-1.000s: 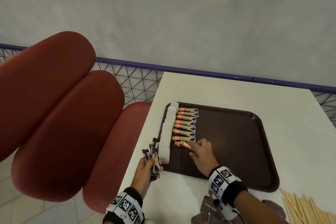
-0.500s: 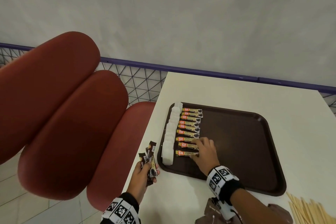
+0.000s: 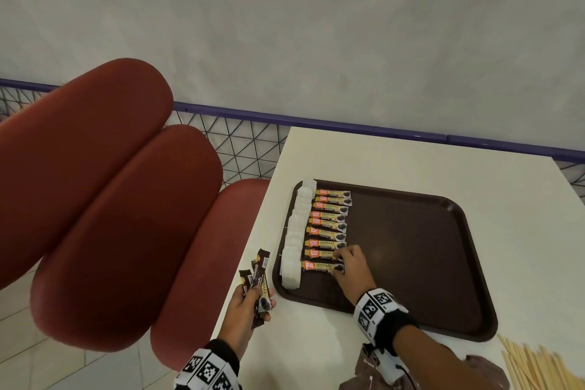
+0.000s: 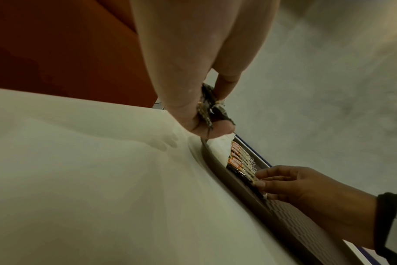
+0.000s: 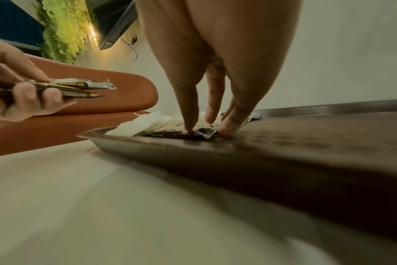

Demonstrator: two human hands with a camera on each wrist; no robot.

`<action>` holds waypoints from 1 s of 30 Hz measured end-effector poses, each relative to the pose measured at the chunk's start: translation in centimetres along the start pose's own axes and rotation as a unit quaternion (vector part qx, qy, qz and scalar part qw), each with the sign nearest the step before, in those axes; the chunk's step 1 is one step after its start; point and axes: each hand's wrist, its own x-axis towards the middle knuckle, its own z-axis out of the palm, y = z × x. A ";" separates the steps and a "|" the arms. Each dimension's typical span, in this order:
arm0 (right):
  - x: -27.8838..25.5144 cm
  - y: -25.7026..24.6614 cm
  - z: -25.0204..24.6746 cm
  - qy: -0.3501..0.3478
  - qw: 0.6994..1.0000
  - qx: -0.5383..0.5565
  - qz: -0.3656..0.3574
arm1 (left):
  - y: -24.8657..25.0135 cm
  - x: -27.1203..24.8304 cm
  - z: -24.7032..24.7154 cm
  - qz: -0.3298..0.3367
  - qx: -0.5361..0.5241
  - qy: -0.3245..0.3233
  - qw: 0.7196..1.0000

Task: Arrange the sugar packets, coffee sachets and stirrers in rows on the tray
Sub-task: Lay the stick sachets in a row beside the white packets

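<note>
My right hand (image 3: 351, 269) pressed straight fingertips on the nearest sachet (image 3: 319, 265), lying crosswise; my left hand (image 3: 250, 304) gripped spare sachets (image 3: 261, 275) just left of the tray (image 3: 443, 263).

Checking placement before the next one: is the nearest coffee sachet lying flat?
Flat: the nearest coffee sachet lies on the tray, right hand fingertips on it.

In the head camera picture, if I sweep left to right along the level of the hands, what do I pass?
Red seat → left hand holding coffee sachets → sugar packets → sachet row → right hand → bare tray → stirrers.
</note>
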 end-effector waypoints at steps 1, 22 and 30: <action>0.0 -0.1 0.0 0.004 1.000 0.001 -0.004 | 0.0 -0.1 0.0 0.000 -0.002 0.001 1.000; -1.3 -0.7 0.3 0.055 0.966 -0.219 -0.126 | 0.3 -0.4 -0.2 0.005 0.000 0.006 1.000; -2.8 -0.4 1.1 0.051 0.943 -0.287 -0.162 | 0.2 -0.2 -0.2 0.007 0.013 -0.001 1.000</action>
